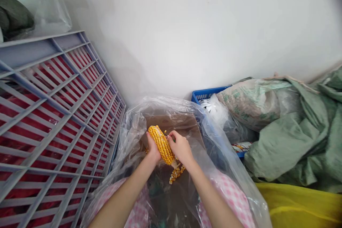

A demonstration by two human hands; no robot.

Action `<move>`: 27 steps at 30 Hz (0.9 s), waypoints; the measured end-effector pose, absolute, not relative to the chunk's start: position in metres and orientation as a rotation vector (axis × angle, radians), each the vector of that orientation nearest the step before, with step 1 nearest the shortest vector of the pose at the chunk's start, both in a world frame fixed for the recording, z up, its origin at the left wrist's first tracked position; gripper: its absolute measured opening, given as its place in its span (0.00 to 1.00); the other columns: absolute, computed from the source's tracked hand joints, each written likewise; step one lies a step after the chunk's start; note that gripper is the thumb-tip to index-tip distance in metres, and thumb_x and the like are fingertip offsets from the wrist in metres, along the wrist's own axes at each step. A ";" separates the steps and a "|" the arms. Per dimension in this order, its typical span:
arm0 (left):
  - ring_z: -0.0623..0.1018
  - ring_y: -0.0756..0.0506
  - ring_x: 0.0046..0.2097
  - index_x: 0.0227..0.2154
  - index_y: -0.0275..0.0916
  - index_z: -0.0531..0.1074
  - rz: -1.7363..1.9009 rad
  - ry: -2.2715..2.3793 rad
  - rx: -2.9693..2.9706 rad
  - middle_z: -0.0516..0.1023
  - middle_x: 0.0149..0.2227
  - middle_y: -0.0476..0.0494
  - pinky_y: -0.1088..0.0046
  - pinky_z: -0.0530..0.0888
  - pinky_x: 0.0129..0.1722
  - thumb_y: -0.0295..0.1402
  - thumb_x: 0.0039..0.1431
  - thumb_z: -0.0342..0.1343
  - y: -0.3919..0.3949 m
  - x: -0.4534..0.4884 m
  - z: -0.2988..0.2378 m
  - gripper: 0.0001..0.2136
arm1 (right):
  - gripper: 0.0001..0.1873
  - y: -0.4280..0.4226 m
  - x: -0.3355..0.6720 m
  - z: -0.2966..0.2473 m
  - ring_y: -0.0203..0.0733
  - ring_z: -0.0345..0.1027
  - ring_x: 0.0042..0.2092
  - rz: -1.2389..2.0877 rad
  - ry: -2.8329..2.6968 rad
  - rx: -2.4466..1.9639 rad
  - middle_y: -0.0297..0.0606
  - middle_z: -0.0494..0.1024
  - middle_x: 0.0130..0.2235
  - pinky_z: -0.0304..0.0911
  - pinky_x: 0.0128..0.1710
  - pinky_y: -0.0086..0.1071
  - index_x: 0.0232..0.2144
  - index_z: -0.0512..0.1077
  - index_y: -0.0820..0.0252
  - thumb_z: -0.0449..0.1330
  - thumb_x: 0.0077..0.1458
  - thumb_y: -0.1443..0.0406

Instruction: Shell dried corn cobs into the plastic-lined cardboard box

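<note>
My left hand (153, 149) is wrapped around an ear of corn (161, 145) from its left side. The ear is yellow, tilted, with a pale bare strip near its upper end. Against its right side my right hand (181, 148) is closed, thumb and fingers pinched together. Something small and dark shows at those fingertips, too small to name. Loose corn kernels (176, 174) lie below the ear, and a few float or fall near the right fingertips. Under both hands is a clear plastic bag (221, 149), spread wide, with brown cardboard (176, 123) in it.
A grey plastic crate (53, 110) with red contents stands close on the left. To the right are a blue basket (207, 93), a filled printed sack (253, 103), green cloth (288, 142) and a yellow bag (299, 205). A white wall (192, 35) rises ahead.
</note>
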State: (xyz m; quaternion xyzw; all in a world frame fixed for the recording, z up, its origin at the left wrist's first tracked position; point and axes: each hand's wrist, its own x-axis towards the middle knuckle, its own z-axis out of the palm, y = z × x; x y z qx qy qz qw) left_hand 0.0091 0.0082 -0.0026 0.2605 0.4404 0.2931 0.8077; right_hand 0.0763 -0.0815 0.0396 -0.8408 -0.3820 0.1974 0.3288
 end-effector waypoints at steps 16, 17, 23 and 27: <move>0.73 0.46 0.21 0.22 0.37 0.68 0.590 0.952 0.673 0.72 0.18 0.43 0.69 0.69 0.25 0.57 0.52 0.34 0.020 0.015 0.030 0.29 | 0.10 -0.084 0.100 0.053 0.35 0.66 0.31 0.558 -1.073 -2.051 0.31 0.76 0.29 0.48 0.27 0.26 0.27 0.73 0.52 0.52 0.49 0.60; 0.73 0.45 0.21 0.23 0.37 0.68 0.589 0.942 0.680 0.72 0.19 0.43 0.69 0.69 0.25 0.57 0.52 0.34 0.020 0.016 0.030 0.29 | 0.10 -0.085 0.102 0.053 0.35 0.67 0.32 0.542 -1.064 -2.039 0.31 0.77 0.29 0.48 0.27 0.26 0.27 0.73 0.52 0.52 0.50 0.60; 0.74 0.46 0.22 0.26 0.36 0.69 0.613 0.973 0.779 0.73 0.19 0.44 0.70 0.69 0.25 0.58 0.50 0.37 0.021 0.016 0.031 0.29 | 0.16 -0.084 0.105 0.049 0.35 0.63 0.28 0.475 -0.820 -1.943 0.33 0.73 0.26 0.50 0.28 0.26 0.31 0.68 0.56 0.44 0.56 0.56; 0.76 0.44 0.29 0.25 0.37 0.70 0.542 0.909 0.749 0.71 0.18 0.46 0.69 0.71 0.32 0.59 0.48 0.40 0.015 0.016 0.031 0.28 | 0.15 -0.076 0.100 0.043 0.35 0.61 0.27 0.592 -0.583 -1.870 0.32 0.69 0.25 0.51 0.28 0.26 0.30 0.62 0.58 0.42 0.56 0.55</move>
